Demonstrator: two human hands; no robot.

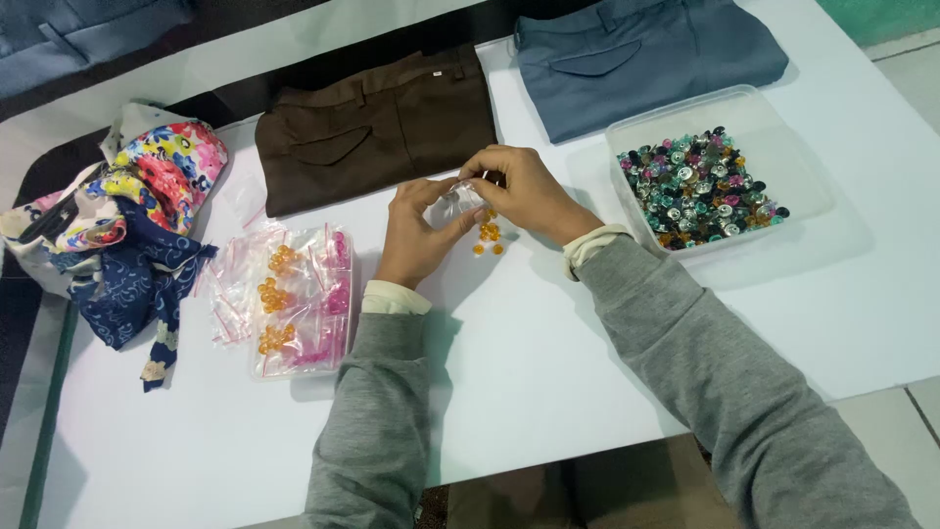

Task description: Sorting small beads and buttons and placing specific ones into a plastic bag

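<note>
My left hand and my right hand meet over the white table, both pinching a small clear plastic bag. A few orange beads lie loose on the table just under the bag. To the left sits a pile of small clear bags filled with orange and pink beads. On the right, a clear plastic tray holds several mixed-colour beads. Both arms wear grey sleeves.
Folded brown trousers and folded blue-grey trousers lie at the back of the table. A heap of patterned floral and navy cloth sits at the left edge. Tiled floor shows at the right.
</note>
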